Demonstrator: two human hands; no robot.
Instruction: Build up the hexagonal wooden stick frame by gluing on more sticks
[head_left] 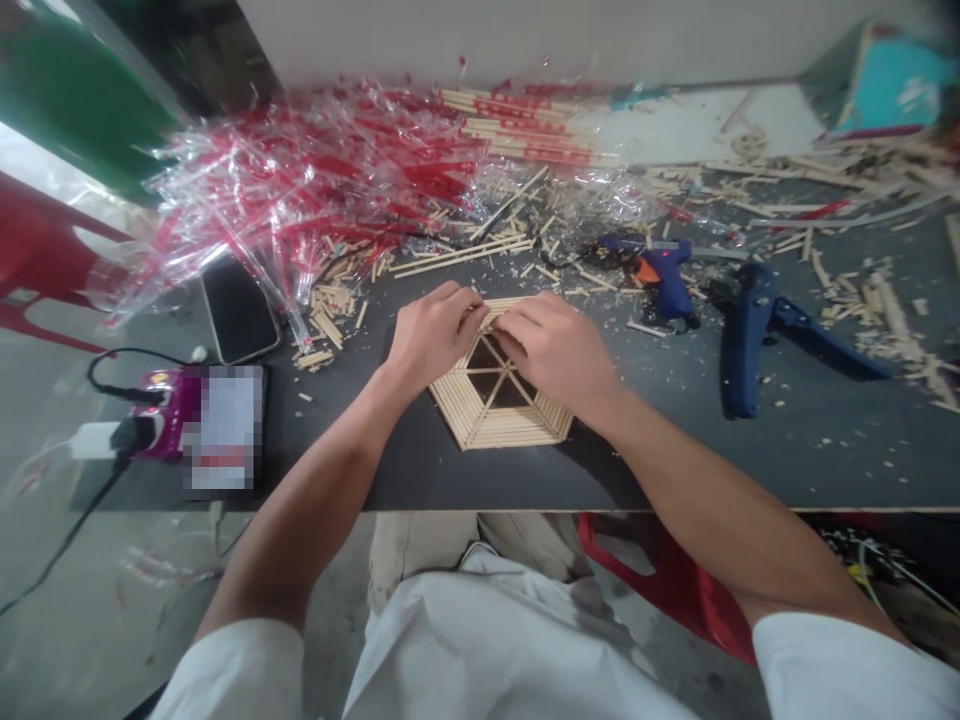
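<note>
A hexagonal frame of thin wooden sticks (517, 428) lies on the dark tabletop in front of me. Its sides are built of stacked parallel sticks, and crossing sticks meet at the middle of the dark opening. My left hand (439, 332) is closed at the frame's far left side, thumb and fingers pinched on the far sticks. From the right, my right hand (559, 350) comes over the frame with its fingers bent and closed on the same far side. The fingertips of both hands nearly meet there, and they partly hide the sticks under them.
A blue glue gun (671, 275) and a blue-handled cutter (750, 340) lie to the right. Red and clear plastic wrappers (315, 170) heap at the back. Wood scraps (334, 310) are scattered around. Two phones and a purple power adapter (169, 410) are at left.
</note>
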